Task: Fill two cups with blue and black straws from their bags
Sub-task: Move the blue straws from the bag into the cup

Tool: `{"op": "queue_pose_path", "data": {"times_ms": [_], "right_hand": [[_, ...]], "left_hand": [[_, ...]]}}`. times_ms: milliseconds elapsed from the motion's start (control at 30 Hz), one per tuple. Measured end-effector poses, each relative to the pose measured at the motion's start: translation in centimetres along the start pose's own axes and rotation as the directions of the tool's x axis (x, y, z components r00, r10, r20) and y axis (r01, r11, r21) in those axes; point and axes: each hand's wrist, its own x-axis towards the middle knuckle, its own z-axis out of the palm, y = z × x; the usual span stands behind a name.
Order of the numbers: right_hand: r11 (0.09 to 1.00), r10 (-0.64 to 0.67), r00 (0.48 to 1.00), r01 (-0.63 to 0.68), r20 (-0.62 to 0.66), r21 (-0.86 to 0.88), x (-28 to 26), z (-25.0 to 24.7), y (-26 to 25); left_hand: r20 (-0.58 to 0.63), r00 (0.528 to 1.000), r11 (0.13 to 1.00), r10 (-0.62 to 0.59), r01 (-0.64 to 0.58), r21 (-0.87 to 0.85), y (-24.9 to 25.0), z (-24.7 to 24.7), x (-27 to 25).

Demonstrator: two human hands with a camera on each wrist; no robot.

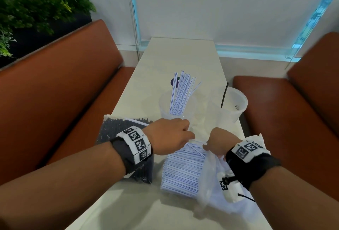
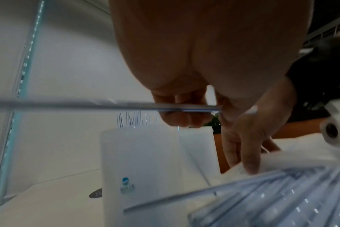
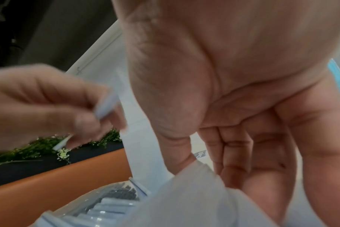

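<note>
Head view: on the bench (image 1: 183, 55), the left cup (image 1: 165, 106) at frame centre holds blue straws (image 1: 180, 95); the right cup (image 1: 233, 104) holds one black straw (image 1: 224, 95). The black bag (image 1: 110, 130) lies lower left, the blue bag (image 1: 185, 171) lower centre. Left hand (image 1: 169, 138) and right hand (image 1: 219, 142) meet at the blue bag's mouth.

Left wrist view: left grip pinches one straw (image 2: 87, 105).

Right wrist view: right grip (image 3: 233, 138) pinches the bag film (image 3: 184, 192).

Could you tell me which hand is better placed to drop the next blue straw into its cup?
The left hand: it already pinches a blue straw and sits just before the cup of blue straws. The right hand grips the bag's plastic, holding it open.
</note>
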Motion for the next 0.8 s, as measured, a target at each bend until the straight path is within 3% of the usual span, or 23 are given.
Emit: {"op": "queue_pose_path", "data": {"times_ms": [100,300,533,800], "right_hand": [[0.994,0.039,0.999,-0.04,0.021,0.099,-0.3,-0.3,-0.1],[0.986,0.045,0.998,-0.051,0.041,0.16,-0.6,-0.6,-0.3],[0.996,-0.006,0.999,0.002,0.047,0.084,0.1,-0.4,-0.6],[0.988,-0.129,0.992,0.13,0.012,-0.078,1.2,0.3,-0.4]], "left_hand": [[0.183,0.982,0.997,-0.053,0.041,0.07,0.3,1.0,0.7],[0.313,0.947,0.996,-0.069,0.049,0.071,1.4,2.4,1.5],[0.349,0.936,0.997,-0.037,0.01,0.079,3.1,3.1,3.3],[0.297,0.953,0.988,-0.061,0.015,0.157,3.7,3.8,4.2]]}}
